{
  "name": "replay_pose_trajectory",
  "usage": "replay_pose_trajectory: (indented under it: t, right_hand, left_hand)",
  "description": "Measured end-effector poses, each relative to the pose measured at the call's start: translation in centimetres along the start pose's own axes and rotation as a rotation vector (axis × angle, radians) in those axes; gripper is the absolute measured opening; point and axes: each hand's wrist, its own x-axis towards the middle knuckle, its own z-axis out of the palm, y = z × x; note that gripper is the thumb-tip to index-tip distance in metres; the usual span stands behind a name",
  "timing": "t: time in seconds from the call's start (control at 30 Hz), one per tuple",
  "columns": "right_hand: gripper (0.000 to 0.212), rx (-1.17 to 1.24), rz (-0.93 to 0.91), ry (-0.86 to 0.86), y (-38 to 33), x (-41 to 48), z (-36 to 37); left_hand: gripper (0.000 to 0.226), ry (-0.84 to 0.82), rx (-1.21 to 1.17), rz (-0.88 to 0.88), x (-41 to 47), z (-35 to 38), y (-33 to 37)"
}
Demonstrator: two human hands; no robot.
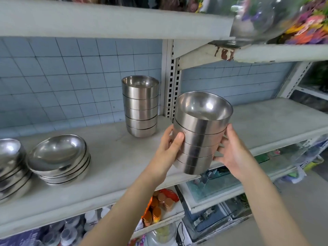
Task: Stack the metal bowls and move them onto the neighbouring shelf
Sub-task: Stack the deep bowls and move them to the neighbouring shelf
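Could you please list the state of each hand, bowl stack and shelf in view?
Held stack of metal bowls: nested, tilted, lifted off the shelf.
Left hand: gripping the held stack's left side.
Right hand: gripping its right side.
Tall stack of steel bowls: upright, resting on the left shelf.
Shallow bowl stack: nested, leaning.
Right shelf: bare where visible.

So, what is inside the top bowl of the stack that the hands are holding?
The top bowl of the held stack looks empty: only its shiny inner wall shows. Its near rim hides part of the bottom.
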Motion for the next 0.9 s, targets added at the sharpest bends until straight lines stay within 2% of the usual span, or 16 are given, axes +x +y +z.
replay_pose_trajectory:
  t: [0.17,0.27,0.4,0.5,0.57,0.77,0.9]
  right_hand:
    - [0.071,0.015,0.004,0.026,-1.2,2.8,-4.3]
    - [0.07,0.021,-0.003,-0.002,-1.7,6.0,-7.3]
    - [0.073,0.018,0.014,-0.062,-2.4,11.4,-11.2]
    - [0.042,0.026,0.025,-0.098,-2.5,15.1,-13.3]
    - [0.032,0.025,0.028,-0.14,-2.5,17.2,-14.3]
    - [0.032,-0.002,0.061,-0.274,-2.9,20.4,-15.4]
    - [0.042,-0.066,0.113,-0.385,-3.3,21.3,-16.6]
  left_hand:
    - [0.067,-0.032,0.003,-0.002,3.5,3.9,-0.7]
    - [0.072,-0.035,0.013,-0.012,6.7,6.1,-1.8]
    - [0.082,0.076,-0.017,-0.035,11.0,9.2,-3.3]
    - [0.085,0.15,0.008,-0.033,13.8,11.1,-5.0]
    - [0.083,0.192,-0.002,-0.026,15.2,12.0,-5.6]
    - [0.08,0.291,0.039,-0.066,17.6,13.0,-5.8]
    - [0.076,0.247,0.109,-0.168,17.4,12.7,-3.9]
